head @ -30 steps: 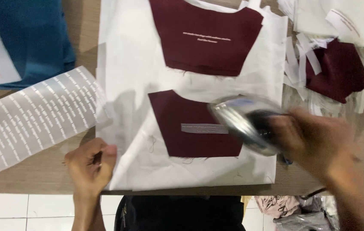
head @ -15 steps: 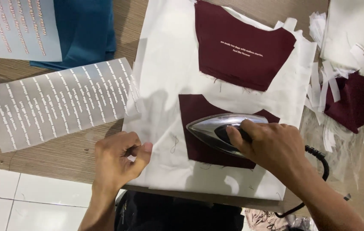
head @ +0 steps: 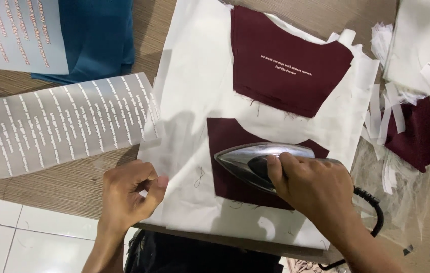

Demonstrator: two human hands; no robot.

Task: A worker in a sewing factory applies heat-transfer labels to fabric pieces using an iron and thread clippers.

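On the wooden worktop [head: 63, 189] a white cloth [head: 189, 101] is spread, and two maroon fabric pieces are laid on it. Over the nearer maroon piece [head: 230, 151] a metal iron [head: 255, 157] is pressed flat, its pointed tip turned toward the person's left. The iron's dark handle is gripped by the right hand [head: 313, 189], whose fingers are closed fully round it; a black cord [head: 374, 215] is seen trailing from the back of the iron. The left hand [head: 126, 194] is curled loosely on the near left edge of the white cloth, which is pinched between thumb and fingers. The farther maroon piece [head: 285, 60], marked with small pale lettering, is laid apart from the iron. Beside the cloth a translucent sheet [head: 63, 124] with rows of white lettering is laid, and blue fabric [head: 96, 38] is seen beyond it. White paper strips [head: 384, 108] and another maroon scrap [head: 424, 134] are scattered on the right.
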